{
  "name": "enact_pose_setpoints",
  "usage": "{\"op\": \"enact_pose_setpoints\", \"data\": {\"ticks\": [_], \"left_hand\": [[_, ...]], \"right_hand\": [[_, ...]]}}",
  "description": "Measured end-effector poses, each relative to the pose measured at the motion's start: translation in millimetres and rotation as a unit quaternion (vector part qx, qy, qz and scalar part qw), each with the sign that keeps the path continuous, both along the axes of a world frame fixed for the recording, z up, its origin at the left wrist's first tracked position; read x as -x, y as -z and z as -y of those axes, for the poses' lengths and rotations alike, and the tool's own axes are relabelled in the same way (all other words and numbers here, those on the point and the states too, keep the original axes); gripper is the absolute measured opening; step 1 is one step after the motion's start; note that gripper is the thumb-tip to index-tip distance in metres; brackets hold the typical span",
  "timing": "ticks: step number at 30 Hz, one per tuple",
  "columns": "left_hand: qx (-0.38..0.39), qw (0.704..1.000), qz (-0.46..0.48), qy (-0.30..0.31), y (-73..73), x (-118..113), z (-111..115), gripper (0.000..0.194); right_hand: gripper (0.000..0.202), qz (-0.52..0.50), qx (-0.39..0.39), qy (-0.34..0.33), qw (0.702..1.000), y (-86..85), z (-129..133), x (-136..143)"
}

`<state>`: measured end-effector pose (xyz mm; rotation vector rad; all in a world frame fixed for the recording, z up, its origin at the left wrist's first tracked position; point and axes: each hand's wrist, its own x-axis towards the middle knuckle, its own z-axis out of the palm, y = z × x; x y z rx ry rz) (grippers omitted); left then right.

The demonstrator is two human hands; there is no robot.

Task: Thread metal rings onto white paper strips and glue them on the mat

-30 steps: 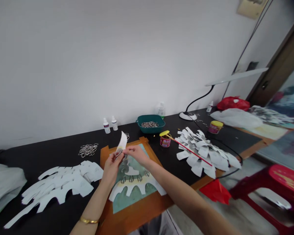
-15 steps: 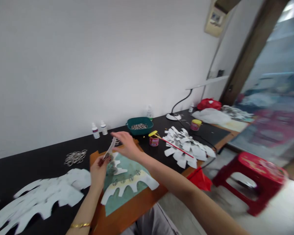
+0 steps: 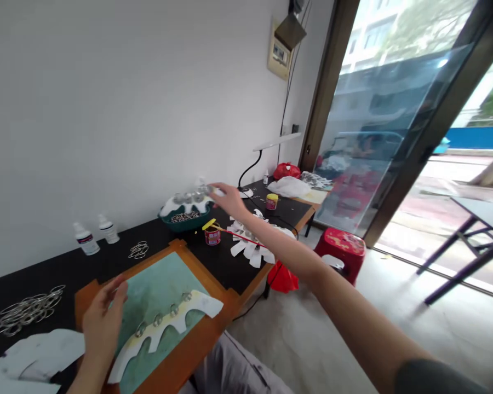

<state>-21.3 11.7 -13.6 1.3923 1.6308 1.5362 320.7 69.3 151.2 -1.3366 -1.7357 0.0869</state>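
My right hand (image 3: 229, 200) stretches out and grips one end of a white scalloped paper strip (image 3: 169, 207) with metal rings along it. That strip hangs over a dark green basket (image 3: 189, 223) of small metal rings. My left hand (image 3: 103, 313) holds nothing; its fingers are loosely bent and apart above the left side of a green mat (image 3: 164, 273) in a brown frame. Another white scalloped strip (image 3: 205, 304), with several rings standing on its yellowish edge, lies across the mat's front.
Two white bottles (image 3: 86, 239) stand by the wall, left of some loose rings (image 3: 138, 250). More rings (image 3: 28, 311) and white strips (image 3: 33, 355) lie at left. A pink tin (image 3: 212, 236), brush across it, stands before piled white pieces (image 3: 252, 255). A red stool (image 3: 345, 246) is beyond.
My right hand has carried the ringed strip away from my left hand to over the basket. My left hand has let go of it. The view has turned right.
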Motion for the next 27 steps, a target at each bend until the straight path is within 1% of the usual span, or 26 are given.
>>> {"op": "enact_pose_setpoints", "data": {"ticks": [1, 2, 3, 5, 6, 7, 9, 11, 12, 13, 14, 15, 16, 18, 19, 21, 23, 25, 27], "left_hand": [[0.008, 1.0, 0.027, -0.002, 2.9, 0, -2, 0.055], [0.016, 0.998, 0.055, -0.001, 5.2, 1, -3, 0.053], [0.021, 0.997, 0.079, -0.001, 6.9, 1, -4, 0.05], [0.016, 0.994, 0.105, -0.004, 9.1, 0, -6, 0.043], [0.011, 0.993, 0.118, -0.007, 9.6, 0, -7, 0.041], [0.005, 0.991, 0.13, -0.012, 9.9, -1, -6, 0.04], [-0.005, 0.989, 0.143, -0.024, 9.0, -3, -4, 0.04], [-0.018, 0.99, 0.139, -0.03, 5.1, -6, 1, 0.042], [-0.024, 0.99, 0.132, -0.034, 1.8, -7, 3, 0.043], [-0.026, 0.991, 0.127, -0.035, -2.4, -8, 4, 0.043], [-0.026, 0.991, 0.125, -0.034, -7.3, -9, 6, 0.044], [-0.018, 0.993, 0.117, -0.028, -12.7, -9, 6, 0.045], [-0.002, 0.994, 0.105, -0.019, -18.2, -8, 7, 0.046], [0.058, 0.996, 0.057, 0.026, -27.7, -3, 10, 0.049], [0.092, 0.994, 0.02, 0.056, -31.0, 1, 13, 0.05], [0.141, 0.981, -0.073, 0.109, -33.2, 13, 21, 0.05], [0.154, 0.966, -0.159, 0.134, -30.4, 26, 34, 0.046], [0.162, 0.956, -0.199, 0.143, -25.3, 36, 48, 0.043], [0.181, 0.952, -0.199, 0.148, -20.5, 41, 61, 0.042]], "right_hand": [[0.037, -0.04, 0.002, 0.062, 0.997, 1.0, 5, -26], [0.037, -0.054, 0.012, 0.129, 0.99, 5.4, 11, -51], [0.038, -0.055, 0.018, 0.164, 0.985, 12.9, 21, -73], [0.035, -0.051, 0.034, 0.202, 0.978, 34.6, 43, -108], [0.032, -0.046, 0.044, 0.214, 0.975, 47.1, 55, -119], [0.032, -0.04, 0.051, 0.224, 0.972, 59.5, 67, -127], [0.039, -0.028, 0.047, 0.228, 0.972, 81.1, 88, -130], [0.041, -0.012, -0.005, 0.198, 0.98, 96.7, 102, -118], [0.04, -0.007, -0.029, 0.164, 0.986, 102.6, 107, -107], [0.039, -0.006, -0.033, 0.12, 0.992, 107.9, 111, -94], [0.037, -0.007, -0.01, 0.07, 0.997, 113.0, 113, -79], [0.038, -0.008, 0.041, 0.012, 0.999, 118.2, 115, -62], [0.04, -0.01, 0.103, -0.047, 0.994, 123.8, 117, -45], [0.045, -0.016, 0.215, -0.153, 0.964, 136.0, 118, -12], [0.047, -0.016, 0.253, -0.191, 0.948, 142.3, 118, 2], [0.048, -0.025, 0.291, -0.233, 0.928, 154.0, 114, 25], [0.054, -0.046, 0.31, -0.249, 0.916, 162.9, 107, 40], [0.064, -0.063, 0.334, -0.251, 0.906, 168.1, 101, 49], [0.069, -0.056, 0.351, -0.243, 0.903, 169.6, 98, 54]]}}
